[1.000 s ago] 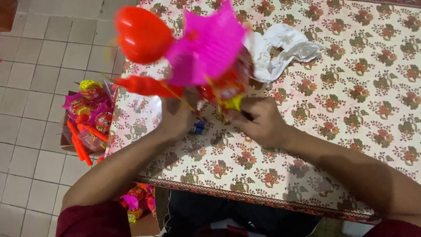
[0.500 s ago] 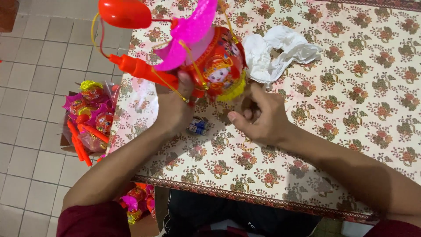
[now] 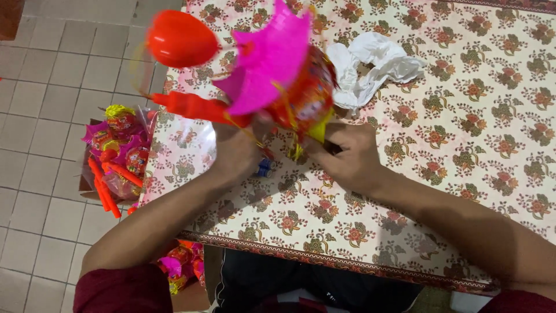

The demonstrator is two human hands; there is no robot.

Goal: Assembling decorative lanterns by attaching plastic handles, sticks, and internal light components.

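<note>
A toy lantern (image 3: 289,87) with a pink paper crown, a red-orange printed body and a yellow base is held over the flower-patterned table (image 3: 463,156). My left hand (image 3: 234,153) grips it from the left, near its red handle stick (image 3: 194,107). A red ball-shaped part (image 3: 180,39) sticks out on a thin wire at the upper left. My right hand (image 3: 347,159) holds the lantern's underside. A small blue battery (image 3: 265,170) lies on the table between my hands.
Crumpled white wrapping (image 3: 376,66) lies on the table behind the lantern. On the tiled floor (image 3: 46,116) to the left stands a box of similar lanterns (image 3: 116,156). More of them (image 3: 182,266) sit under the table edge by my left arm.
The lantern has tipped and turned in my hands, and the red ball part swung to the right and lower. Both hands stay at its base.
</note>
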